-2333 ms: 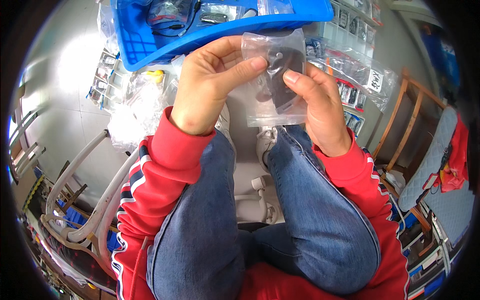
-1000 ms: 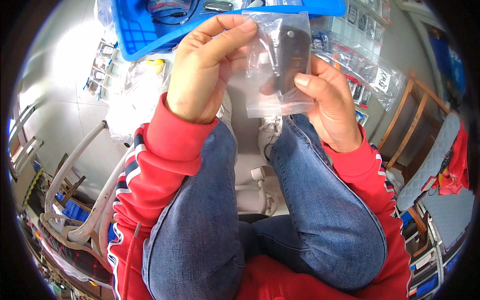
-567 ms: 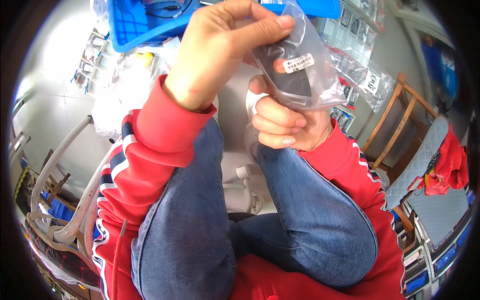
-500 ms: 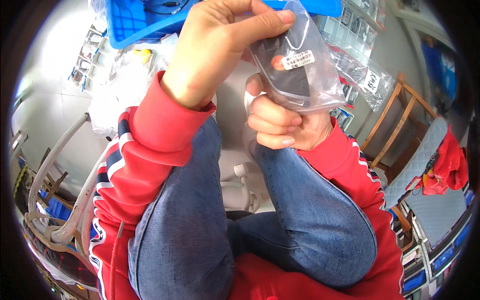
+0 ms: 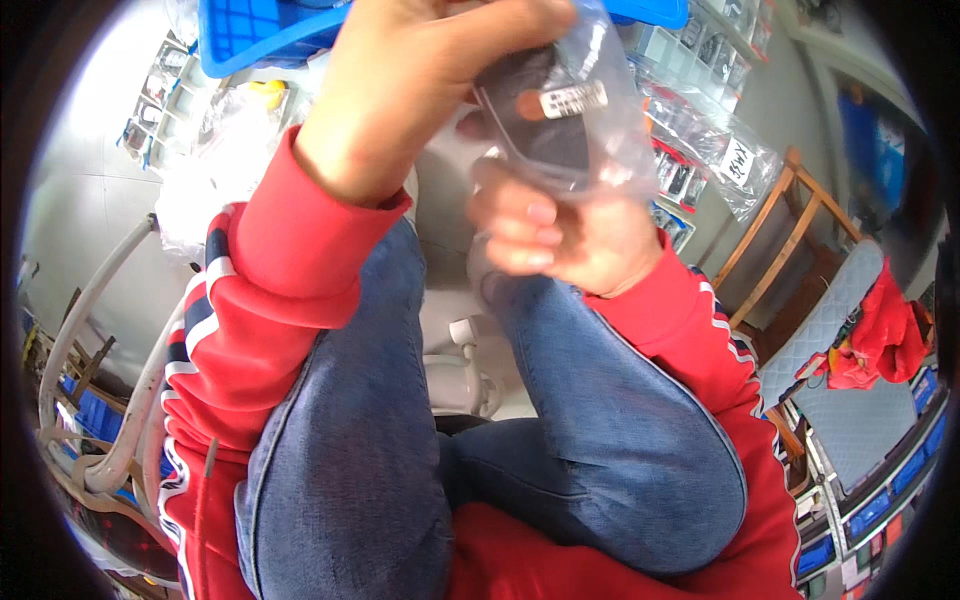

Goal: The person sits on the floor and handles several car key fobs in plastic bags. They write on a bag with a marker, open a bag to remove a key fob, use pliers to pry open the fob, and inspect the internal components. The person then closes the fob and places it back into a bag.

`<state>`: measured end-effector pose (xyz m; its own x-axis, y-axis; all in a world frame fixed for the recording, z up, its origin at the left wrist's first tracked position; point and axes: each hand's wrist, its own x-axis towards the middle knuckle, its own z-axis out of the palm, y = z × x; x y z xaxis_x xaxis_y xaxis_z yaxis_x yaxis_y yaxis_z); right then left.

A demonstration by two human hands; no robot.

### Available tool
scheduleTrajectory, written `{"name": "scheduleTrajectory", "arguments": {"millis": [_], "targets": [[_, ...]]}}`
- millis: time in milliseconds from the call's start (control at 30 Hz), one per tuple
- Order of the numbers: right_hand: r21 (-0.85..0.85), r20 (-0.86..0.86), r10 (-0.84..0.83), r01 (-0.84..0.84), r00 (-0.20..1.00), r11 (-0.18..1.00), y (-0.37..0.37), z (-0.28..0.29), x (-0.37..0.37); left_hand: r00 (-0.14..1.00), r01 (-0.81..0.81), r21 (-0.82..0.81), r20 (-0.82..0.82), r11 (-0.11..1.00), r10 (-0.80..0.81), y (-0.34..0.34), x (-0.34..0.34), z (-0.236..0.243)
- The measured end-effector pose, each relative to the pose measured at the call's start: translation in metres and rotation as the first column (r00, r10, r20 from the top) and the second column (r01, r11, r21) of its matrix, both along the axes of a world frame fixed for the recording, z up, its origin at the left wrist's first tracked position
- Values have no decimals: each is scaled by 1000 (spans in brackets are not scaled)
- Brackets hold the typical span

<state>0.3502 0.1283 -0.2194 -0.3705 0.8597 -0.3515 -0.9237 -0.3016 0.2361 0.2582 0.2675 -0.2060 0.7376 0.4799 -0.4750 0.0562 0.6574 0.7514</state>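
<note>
Here, the left grip pinches a bag, the right grip curled beneath.

Floor pale grey, seams showing between nine and ten o'clock. Compartmented tray with small packets at ten, crumpled clear plastic alongside. Similar trays, one to two. Blue bin, eleven to one; underside hidden.
</note>
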Motion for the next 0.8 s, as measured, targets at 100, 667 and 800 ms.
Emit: {"name": "scheduleTrajectory", "arguments": {"millis": [100,667,800], "targets": [[-166,516,-33,138,856,976,0,8,22,993,-20,229,-109,973,46,4,-9,-7],[42,974,-152,526,168,849,0,27,54,921,388,-79,53,918,-385,-40,-2,11],[37,963,-173,539,205,842,-1,27,55,915,402,-26,41,915,-400,-41,-1,13]]}}
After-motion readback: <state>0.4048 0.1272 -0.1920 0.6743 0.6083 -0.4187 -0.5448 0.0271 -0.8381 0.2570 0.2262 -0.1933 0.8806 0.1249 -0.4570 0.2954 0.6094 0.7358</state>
